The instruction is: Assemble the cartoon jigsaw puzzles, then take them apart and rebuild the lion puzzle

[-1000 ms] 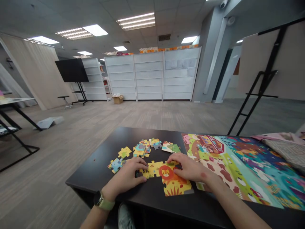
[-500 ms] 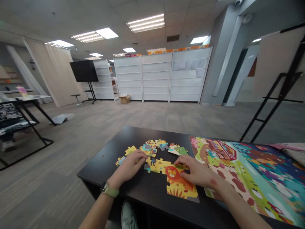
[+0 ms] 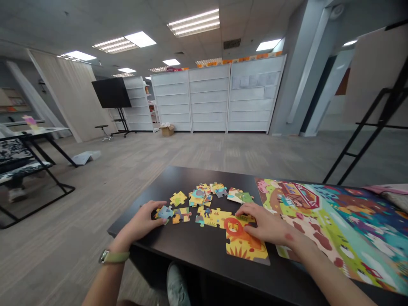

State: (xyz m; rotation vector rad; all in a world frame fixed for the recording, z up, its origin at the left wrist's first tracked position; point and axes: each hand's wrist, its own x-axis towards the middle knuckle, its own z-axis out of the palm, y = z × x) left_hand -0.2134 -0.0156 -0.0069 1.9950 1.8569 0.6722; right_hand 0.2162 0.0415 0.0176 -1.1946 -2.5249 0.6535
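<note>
At the left of the black table my left hand [image 3: 145, 222] has its thumb and fingers around the edges of a light-blue puzzle piece [image 3: 165, 212]. A yellow-brown puzzle piece [image 3: 181, 215] lies just right of it, and a yellow piece with a green figure [image 3: 178, 198] sits behind. My right hand [image 3: 266, 223] rests on the joined lion puzzle section [image 3: 240, 242], thumb and fingers apart on its upper right part. A yellow strip of joined pieces [image 3: 215, 217] meets the lion's upper left. The right palm hides some of the section.
Several loose pieces overlap in a pile [image 3: 200, 196] behind the strip. A green and white piece group [image 3: 239, 196] lies right of it. A large colourful animal picture sheet [image 3: 321, 229] covers the right of the table [image 3: 178, 246]. A black easel [image 3: 360, 131] stands beyond.
My left hand has moved left, from near the strip to the light-blue piece, uncovering the yellow-brown piece. My right hand has stayed on the lion section. The view has shifted slightly.
</note>
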